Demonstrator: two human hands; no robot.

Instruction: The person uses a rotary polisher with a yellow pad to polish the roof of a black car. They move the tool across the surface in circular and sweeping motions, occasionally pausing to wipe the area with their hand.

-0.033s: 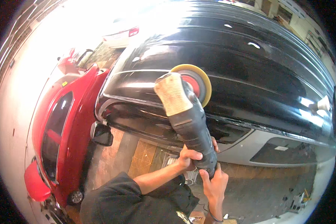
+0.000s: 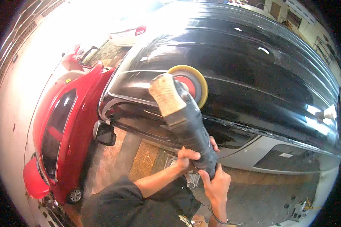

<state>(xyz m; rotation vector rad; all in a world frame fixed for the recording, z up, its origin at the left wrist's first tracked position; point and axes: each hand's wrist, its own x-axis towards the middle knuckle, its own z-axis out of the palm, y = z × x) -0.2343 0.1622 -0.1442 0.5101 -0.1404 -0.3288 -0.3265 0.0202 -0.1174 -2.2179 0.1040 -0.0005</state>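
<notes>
Two grips are closed on one black polisher (image 2: pixel 195 128) in the head view. The left grip (image 2: pixel 185 158) wraps the polisher's body near its back part, thumb over the upper side and fingertips showing along its right edge; the right grip (image 2: pixel 218 185) is clasped round its very end, just beside the left, with the undersides of both hidden. From there the polisher reaches away from the person, slanting leftward, to a tan ribbed cover (image 2: pixel 167 94) on its head. At the polisher's far end, well apart from both grips, its yellow pad (image 2: pixel 204 90) sits against the black roof (image 2: pixel 254 72), which spreads beyond the polisher and to its right. Left of the polisher are a side mirror (image 2: pixel 105 133) and, farther off, a red car (image 2: pixel 89 100).
</notes>
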